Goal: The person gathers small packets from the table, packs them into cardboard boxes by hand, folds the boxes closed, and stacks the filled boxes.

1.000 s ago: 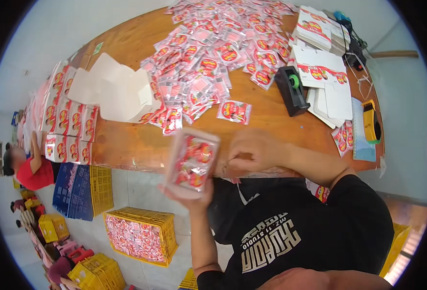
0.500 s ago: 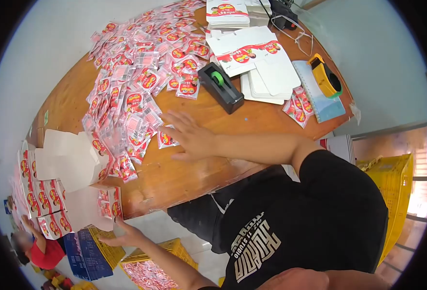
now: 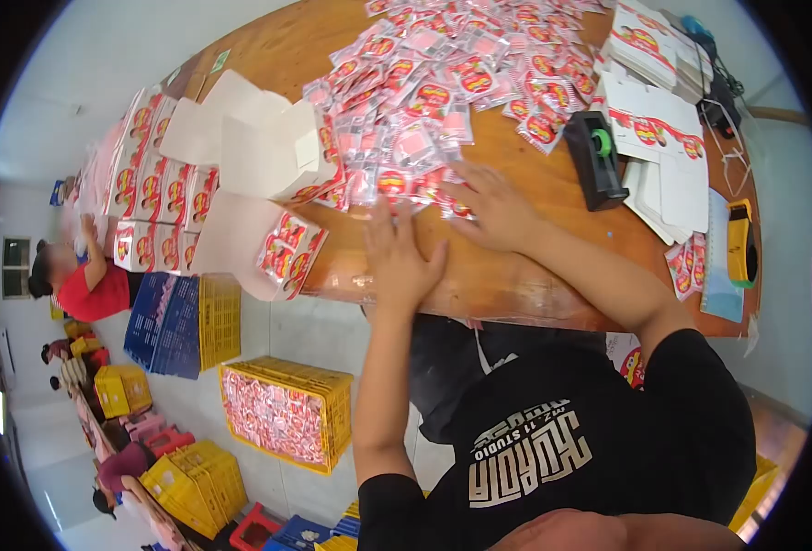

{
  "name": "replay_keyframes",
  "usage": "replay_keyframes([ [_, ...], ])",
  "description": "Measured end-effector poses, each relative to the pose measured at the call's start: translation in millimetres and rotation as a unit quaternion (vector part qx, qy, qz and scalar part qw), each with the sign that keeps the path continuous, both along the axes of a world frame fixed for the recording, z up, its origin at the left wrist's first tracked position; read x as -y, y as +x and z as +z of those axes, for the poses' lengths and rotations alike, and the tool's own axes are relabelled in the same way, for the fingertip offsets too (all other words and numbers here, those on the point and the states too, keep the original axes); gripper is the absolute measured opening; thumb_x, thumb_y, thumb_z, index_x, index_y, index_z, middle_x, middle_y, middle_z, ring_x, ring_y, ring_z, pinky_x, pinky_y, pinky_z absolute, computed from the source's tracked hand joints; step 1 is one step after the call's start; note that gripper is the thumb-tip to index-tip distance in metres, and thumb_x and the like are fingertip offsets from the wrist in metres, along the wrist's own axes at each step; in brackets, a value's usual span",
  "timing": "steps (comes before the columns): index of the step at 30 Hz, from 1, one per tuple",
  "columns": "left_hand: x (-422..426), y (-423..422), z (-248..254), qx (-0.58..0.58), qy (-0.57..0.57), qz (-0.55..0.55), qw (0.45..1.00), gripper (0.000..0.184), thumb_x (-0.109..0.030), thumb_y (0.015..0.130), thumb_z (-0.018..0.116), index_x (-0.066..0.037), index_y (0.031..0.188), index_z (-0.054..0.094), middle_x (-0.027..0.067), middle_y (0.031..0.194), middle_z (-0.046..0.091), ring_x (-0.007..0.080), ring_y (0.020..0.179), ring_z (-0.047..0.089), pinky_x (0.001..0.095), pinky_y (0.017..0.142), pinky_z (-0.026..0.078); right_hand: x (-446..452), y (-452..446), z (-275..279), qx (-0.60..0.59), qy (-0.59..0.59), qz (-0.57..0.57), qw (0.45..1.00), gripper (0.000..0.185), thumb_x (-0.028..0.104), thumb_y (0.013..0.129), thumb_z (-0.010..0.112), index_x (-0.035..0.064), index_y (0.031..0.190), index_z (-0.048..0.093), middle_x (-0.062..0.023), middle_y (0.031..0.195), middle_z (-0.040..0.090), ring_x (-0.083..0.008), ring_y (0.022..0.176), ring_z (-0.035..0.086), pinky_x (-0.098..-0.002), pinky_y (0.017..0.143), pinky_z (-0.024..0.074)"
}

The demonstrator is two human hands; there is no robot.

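On the wooden table (image 3: pixel 507 271) lies a heap of small clear packets with red labels (image 3: pixel 424 96). My left hand (image 3: pixel 399 262) is open, its fingers stretched toward the heap's near edge and its thumb apart. Beside it, my right hand (image 3: pixel 496 209) reaches in from the right with loosely spread fingers. Its fingertips are at a packet (image 3: pixel 456 204) on the heap's edge; whether they press on it I cannot tell. Left of my hands stand an open carton (image 3: pixel 282 151) with raised white flaps and another open carton (image 3: pixel 300 266) with packets inside.
Closed cartons (image 3: pixel 153 188) are stacked at the left. A black tape dispenser (image 3: pixel 594 161), flat cartons (image 3: pixel 654 119) and a yellow tape tool (image 3: pixel 741 243) lie at the right. Below the table edge stands a yellow crate (image 3: pixel 337 418) of packets. A person in red (image 3: pixel 89 294) is farther left.
The view has turned left. My left hand has come up from beside the carton below the table edge to the tabletop, close to my right hand, which stays near the heap's edge.
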State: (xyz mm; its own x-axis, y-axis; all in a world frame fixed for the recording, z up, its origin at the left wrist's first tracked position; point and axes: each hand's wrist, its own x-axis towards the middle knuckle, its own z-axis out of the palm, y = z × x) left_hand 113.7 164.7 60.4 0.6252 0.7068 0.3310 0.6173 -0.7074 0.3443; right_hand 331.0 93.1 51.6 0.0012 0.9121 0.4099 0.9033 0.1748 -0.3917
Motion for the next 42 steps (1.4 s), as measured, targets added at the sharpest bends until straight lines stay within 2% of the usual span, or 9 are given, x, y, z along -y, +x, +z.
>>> replay_keyframes([
  [3, 27, -1, -4, 0.082, -0.054, -0.023, 0.995, 0.082, -0.035, 0.084, 0.081, -0.003, 0.151, 0.048, 0.0269, 0.153, 0.048, 0.0464, 0.141, 0.047, 0.0528, 0.118, 0.04, 34, 11, 3, -0.048, 0.019, 0.024, 0.998, 0.046, 0.025, 0.088, 0.078, 0.0102, 0.13, 0.066, -0.0206, 0.151, 0.054, -0.0406, 0.139, 0.052, -0.0526, 0.117, 0.0412],
  [8, 39, -2, -1, 0.129, -0.129, 0.032, 0.983, 0.082, -0.038, 0.086, 0.081, 0.0, 0.151, 0.048, 0.0258, 0.154, 0.047, 0.0482, 0.142, 0.044, 0.0545, 0.119, 0.037, 73, 30, 9, -0.07, -0.031, 0.03, 0.997, 0.036, 0.017, 0.082, 0.083, 0.0078, 0.112, 0.065, -0.0185, 0.144, 0.06, -0.0398, 0.133, 0.057, -0.0526, 0.112, 0.0435],
  [11, 30, 3, -4, 0.029, -0.03, 0.001, 0.999, 0.078, -0.043, 0.091, 0.076, -0.001, 0.151, 0.05, 0.027, 0.157, 0.044, 0.049, 0.146, 0.04, 0.0652, 0.121, 0.026, 69, 19, 22, -0.165, -0.016, -0.031, 0.986, 0.038, 0.02, 0.081, 0.084, 0.0072, 0.112, 0.065, -0.0176, 0.144, 0.06, -0.0394, 0.133, 0.057, -0.0522, 0.112, 0.0429],
  [20, 35, 6, 3, 0.082, -0.071, -0.061, 0.992, 0.081, -0.034, 0.086, 0.084, 0.002, 0.15, 0.051, 0.0246, 0.151, 0.052, 0.0438, 0.143, 0.046, 0.0513, 0.119, 0.038, 55, 0, 25, -0.056, 0.037, 0.025, 0.997, 0.047, 0.021, 0.076, 0.087, 0.0106, 0.118, 0.069, -0.0115, 0.116, 0.065, -0.0341, 0.116, 0.06, -0.0512, 0.108, 0.0428],
  [28, 49, -3, -6, 0.17, -0.081, -0.088, 0.978, 0.081, -0.021, 0.074, 0.093, -0.004, 0.144, 0.056, 0.0119, 0.111, 0.072, 0.0327, 0.097, 0.069, 0.0448, 0.083, 0.055, 56, -21, 38, -0.102, 0.033, 0.116, 0.987, 0.035, 0.013, 0.085, 0.08, 0.0109, 0.119, 0.073, -0.009, 0.101, 0.073, -0.0301, 0.096, 0.07, -0.0427, 0.086, 0.0548],
  [32, 48, -6, -1, 0.229, -0.061, -0.051, 0.97, 0.057, -0.02, 0.074, 0.094, -0.008, 0.122, 0.066, 0.0087, 0.094, 0.073, 0.0302, 0.083, 0.071, 0.0408, 0.074, 0.056, 31, -8, 41, -0.333, -0.092, 0.121, 0.931, 0.029, 0.016, 0.095, 0.069, 0.0035, 0.12, 0.072, -0.0133, 0.086, 0.074, -0.0308, 0.078, 0.074, -0.0382, 0.071, 0.058],
  [33, 46, -6, 3, 0.189, -0.036, -0.064, 0.979, 0.05, -0.021, 0.072, 0.096, -0.008, 0.113, 0.07, 0.0084, 0.09, 0.073, 0.029, 0.079, 0.072, 0.0388, 0.071, 0.057, 19, -2, 48, -0.359, -0.159, 0.078, 0.916, 0.036, 0.024, 0.092, 0.074, 0.0048, 0.122, 0.072, -0.0131, 0.101, 0.076, -0.0315, 0.097, 0.074, -0.0407, 0.083, 0.0582],
  [37, 44, -2, 0, 0.224, -0.035, -0.103, 0.968, 0.04, -0.021, 0.073, 0.095, -0.009, 0.103, 0.071, 0.0086, 0.091, 0.073, 0.0284, 0.078, 0.072, 0.0378, 0.069, 0.057, -15, -1, 42, -0.023, -0.077, 0.108, 0.991, 0.043, 0.028, 0.087, 0.081, 0.0041, 0.121, 0.07, -0.0128, 0.124, 0.068, -0.0358, 0.12, 0.062, -0.049, 0.104, 0.0484],
  [42, 47, -2, -1, 0.234, -0.08, -0.066, 0.967, 0.035, -0.017, 0.076, 0.092, -0.008, 0.102, 0.07, 0.0099, 0.09, 0.072, 0.029, 0.076, 0.071, 0.039, 0.067, 0.056, -22, 0, 52, -0.033, -0.134, 0.114, 0.984, 0.034, 0.027, 0.085, 0.081, 0.0069, 0.111, 0.071, -0.012, 0.107, 0.068, -0.0346, 0.105, 0.065, -0.0487, 0.093, 0.0514],
])
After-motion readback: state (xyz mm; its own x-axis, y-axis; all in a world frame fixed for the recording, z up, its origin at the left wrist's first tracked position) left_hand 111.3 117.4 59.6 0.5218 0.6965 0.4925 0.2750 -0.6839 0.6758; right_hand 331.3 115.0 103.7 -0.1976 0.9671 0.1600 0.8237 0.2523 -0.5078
